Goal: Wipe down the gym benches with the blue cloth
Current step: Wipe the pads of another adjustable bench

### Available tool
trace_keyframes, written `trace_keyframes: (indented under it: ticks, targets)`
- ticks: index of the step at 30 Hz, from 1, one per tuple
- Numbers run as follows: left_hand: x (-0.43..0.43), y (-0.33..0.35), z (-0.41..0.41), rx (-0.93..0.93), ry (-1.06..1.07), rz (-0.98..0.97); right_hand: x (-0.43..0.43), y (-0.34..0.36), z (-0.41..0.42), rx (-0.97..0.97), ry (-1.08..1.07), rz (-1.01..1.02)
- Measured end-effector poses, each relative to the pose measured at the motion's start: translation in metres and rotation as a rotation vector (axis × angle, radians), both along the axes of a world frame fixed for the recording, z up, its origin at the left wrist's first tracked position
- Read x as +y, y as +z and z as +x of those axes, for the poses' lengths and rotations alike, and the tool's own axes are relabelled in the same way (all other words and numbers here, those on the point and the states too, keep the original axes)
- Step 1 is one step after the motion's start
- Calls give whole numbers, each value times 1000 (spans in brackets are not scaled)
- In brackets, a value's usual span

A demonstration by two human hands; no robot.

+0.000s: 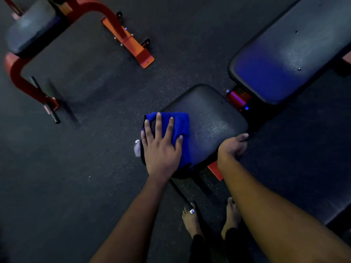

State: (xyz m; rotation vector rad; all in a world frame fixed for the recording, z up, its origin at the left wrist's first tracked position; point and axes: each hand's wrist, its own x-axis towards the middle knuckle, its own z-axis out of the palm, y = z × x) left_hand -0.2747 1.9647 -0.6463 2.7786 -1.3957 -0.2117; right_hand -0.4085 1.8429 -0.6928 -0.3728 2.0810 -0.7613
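Note:
A blue cloth [180,128] lies folded on the left part of the black seat pad [210,118] of a gym bench. My left hand [161,145] presses flat on the cloth with its fingers spread. My right hand [233,145] grips the seat pad's near right edge, fingers curled over the rim. The bench's long back pad [288,50] stretches away to the upper right, joined to the seat by a red frame [238,98].
A second bench with a red-orange frame [121,29] and a dark pad [30,25] stands at the upper left. Dark speckled rubber floor [95,168] surrounds the benches. My bare feet [191,219] stand just below the seat. A small white scrap [137,149] lies beside the seat.

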Motion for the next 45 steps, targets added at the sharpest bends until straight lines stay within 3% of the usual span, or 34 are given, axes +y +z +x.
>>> trace_keyframes:
  ticks: [4, 11, 16, 22, 25, 31, 36, 43, 45]
  targets:
    - [-41, -2, 45, 33, -138, 112, 5, 6, 3, 26, 12, 35]
    - [-4, -1, 5, -33, -140, 14, 10, 4, 9, -14, -42, -41]
    - [-54, 0, 36, 50, -213, 165, 8, 2, 9, 17, -37, -63]
    - [-15, 3, 5, -7, 33, 5, 9, 3, 10, 11, -36, -55]
    - [5, 5, -3, 50, 102, -2, 9, 5, 11, 7, -36, -52]
    - [-59, 6, 60, 233, -21, 166, 9, 3, 11, 23, -27, -41]
    - [-23, 5, 17, -41, -105, 68, 9, 4, 9, 22, -28, -46]
    - [-75, 2, 50, 117, -226, 238, 9, 6, 9, 47, -8, -29]
    - [-77, 2, 46, 77, -204, 220, 8, 3, 9, 55, -4, -14]
